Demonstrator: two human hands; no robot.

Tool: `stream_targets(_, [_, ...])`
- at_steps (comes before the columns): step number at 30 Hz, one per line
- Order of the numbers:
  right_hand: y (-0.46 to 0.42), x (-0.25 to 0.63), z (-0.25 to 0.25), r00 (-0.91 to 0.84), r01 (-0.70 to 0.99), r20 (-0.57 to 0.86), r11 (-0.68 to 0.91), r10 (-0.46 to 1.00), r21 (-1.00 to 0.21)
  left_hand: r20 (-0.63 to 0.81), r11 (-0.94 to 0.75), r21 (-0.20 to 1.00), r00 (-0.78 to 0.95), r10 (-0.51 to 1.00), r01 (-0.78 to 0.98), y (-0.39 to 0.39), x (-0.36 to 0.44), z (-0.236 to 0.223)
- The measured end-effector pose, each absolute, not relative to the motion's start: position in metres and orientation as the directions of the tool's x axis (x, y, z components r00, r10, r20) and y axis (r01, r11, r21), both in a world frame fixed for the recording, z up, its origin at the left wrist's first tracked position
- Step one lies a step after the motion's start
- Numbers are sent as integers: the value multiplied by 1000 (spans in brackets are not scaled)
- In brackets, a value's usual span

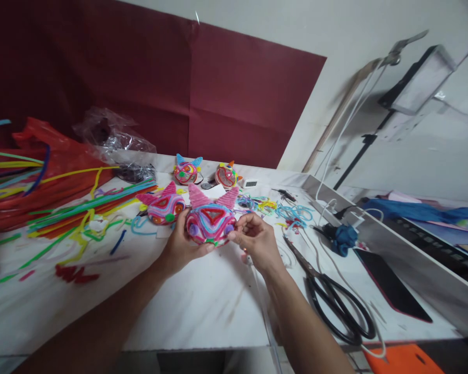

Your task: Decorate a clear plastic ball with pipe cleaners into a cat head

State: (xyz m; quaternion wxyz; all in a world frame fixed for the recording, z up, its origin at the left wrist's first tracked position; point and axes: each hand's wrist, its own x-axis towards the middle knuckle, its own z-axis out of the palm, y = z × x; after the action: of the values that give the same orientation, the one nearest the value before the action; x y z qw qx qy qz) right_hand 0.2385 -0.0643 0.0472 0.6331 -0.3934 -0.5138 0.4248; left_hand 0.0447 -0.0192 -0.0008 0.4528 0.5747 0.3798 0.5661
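Observation:
A round animal head made of coloured pipe cleaners [211,222], with pink pointed ears and purple eyes, is held up over the table. My left hand [182,240] wraps around its left side, thumb along the lower edge. At its right side is my right hand [256,238], thumb and fingers pinched together by the purple eye; whatever lies between the fingertips is too small to make out. Just behind on the left sits another pink-eared pipe-cleaner head [164,206]. Farther back stand a blue-eared head [186,171] and an orange-eared head [226,175].
Loose pipe cleaners [89,205] and a red plastic bag [50,156] cover the left. Large black-handled scissors [331,296] lie at right, near a phone [392,283] and a white cable [337,267]. Coloured scraps [294,213] lie behind my right hand. A low ledge [398,234] bounds the right side.

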Motion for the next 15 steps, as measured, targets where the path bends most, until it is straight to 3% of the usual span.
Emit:
stream_targets(7, [-62,238,48,86,-187,276,287,957,-939,324,-321,946,67,944,-51,-20,45,0])
stream_targets(15, [-62,239,46,91,-197,261,274,961,-941,292,-276,949,90,952,-150,-16,45,-8])
